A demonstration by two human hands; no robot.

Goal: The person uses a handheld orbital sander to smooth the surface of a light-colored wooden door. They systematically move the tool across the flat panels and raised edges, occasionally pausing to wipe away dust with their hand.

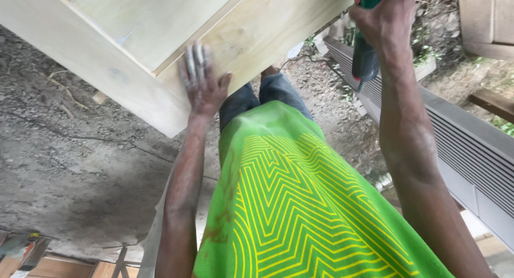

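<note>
A pale wooden panel frame (160, 37) is steadied near its corner by the flat, spread left hand (201, 82), while a green power tool (367, 48) is gripped in the right hand (383, 16); sanding appears underway, and firm bracing is judged necessary next.

Single view from a camera worn on the person's head, facing steeply down along the person's own front, so that the green shirt (300, 203) fills the lower middle and the dirt ground (80, 165) lies far below on the left. The camera sits close to the work: a pale wooden panel (160, 37) crosses the top of the frame at arm's length, its near corner cut by no edge, with the left hand (201, 82) flat on it and the right hand (383, 18) at the top edge. No second view is present, so no part of the scene is shared.
</note>
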